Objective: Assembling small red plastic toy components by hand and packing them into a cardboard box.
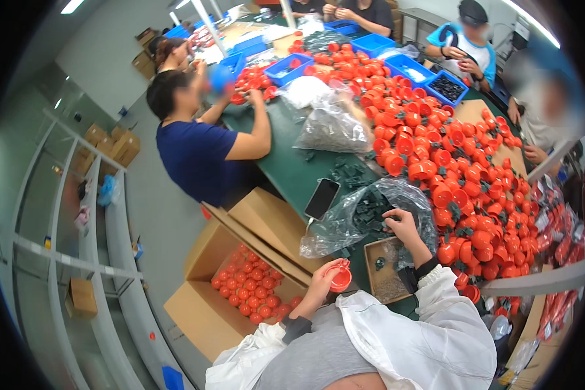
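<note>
My left hand (318, 286) grips a red plastic cup-shaped part (340, 280), its round opening facing up, above the near edge of the table. My right hand (403, 227) is at the near side of a clear plastic bag (413, 195) spread open on the table. Small dark green plastic pieces (372, 209) fill the bag. The fingers of this hand are bent together at the edge of the pieces; anything between them is too small to make out. Just below the right hand stands a small cardboard tray (373, 272) with tiny grey parts and a few green pieces.
A large heap of red parts (442, 156) covers the table's right side. A phone (322, 198) lies left of the bag. An open carton (198, 318) of red parts stands at my left. Blue bins (409, 68) and co-workers, one in a navy shirt (195, 159), surround the table.
</note>
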### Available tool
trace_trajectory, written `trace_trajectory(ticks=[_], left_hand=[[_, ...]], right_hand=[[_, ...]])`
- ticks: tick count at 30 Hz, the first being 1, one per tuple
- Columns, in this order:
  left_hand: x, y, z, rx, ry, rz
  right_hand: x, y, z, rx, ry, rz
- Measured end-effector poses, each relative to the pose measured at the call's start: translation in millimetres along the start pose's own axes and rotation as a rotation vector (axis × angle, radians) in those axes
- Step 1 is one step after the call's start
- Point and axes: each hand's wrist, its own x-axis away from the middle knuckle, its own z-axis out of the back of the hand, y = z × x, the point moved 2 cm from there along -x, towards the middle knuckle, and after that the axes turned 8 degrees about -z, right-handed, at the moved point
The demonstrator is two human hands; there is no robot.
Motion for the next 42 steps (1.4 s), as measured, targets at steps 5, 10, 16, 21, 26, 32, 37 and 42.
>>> trace_trajectory(ticks=[5, 10, 16, 21, 26, 32, 37, 42], left_hand=[[-1, -1, -3, 0.002, -0.005, 0.070], [1, -6, 1, 0.009, 0.019, 0.031], [0, -11, 7, 0.083, 0.022, 0.025], [4, -11, 7, 0.135, -0.001, -0.023], [8, -16, 16, 0.094, 0.061, -0.065], [10, -9, 17, 0.030, 0.041, -0.081], [14, 7, 1, 0.045, -0.020, -0.047], [8, 18, -1, 0.012, -0.082, -0.048]], right_hand=[[19, -1, 6, -0.199, -0.121, -0.090], [29, 12, 3, -0.452, -0.232, -0.161], [32, 34, -20, -0.332, -0.237, -0.314], [45, 21, -43, -0.304, -0.237, -0.310], [37, 28, -49, -0.204, -0.295, -0.300], [29, -30, -47, 0.125, -0.244, -0.069], [-12, -167, -21, 0.227, -0.075, 0.342], [-13, -207, -12, 0.265, -0.017, 0.348]])
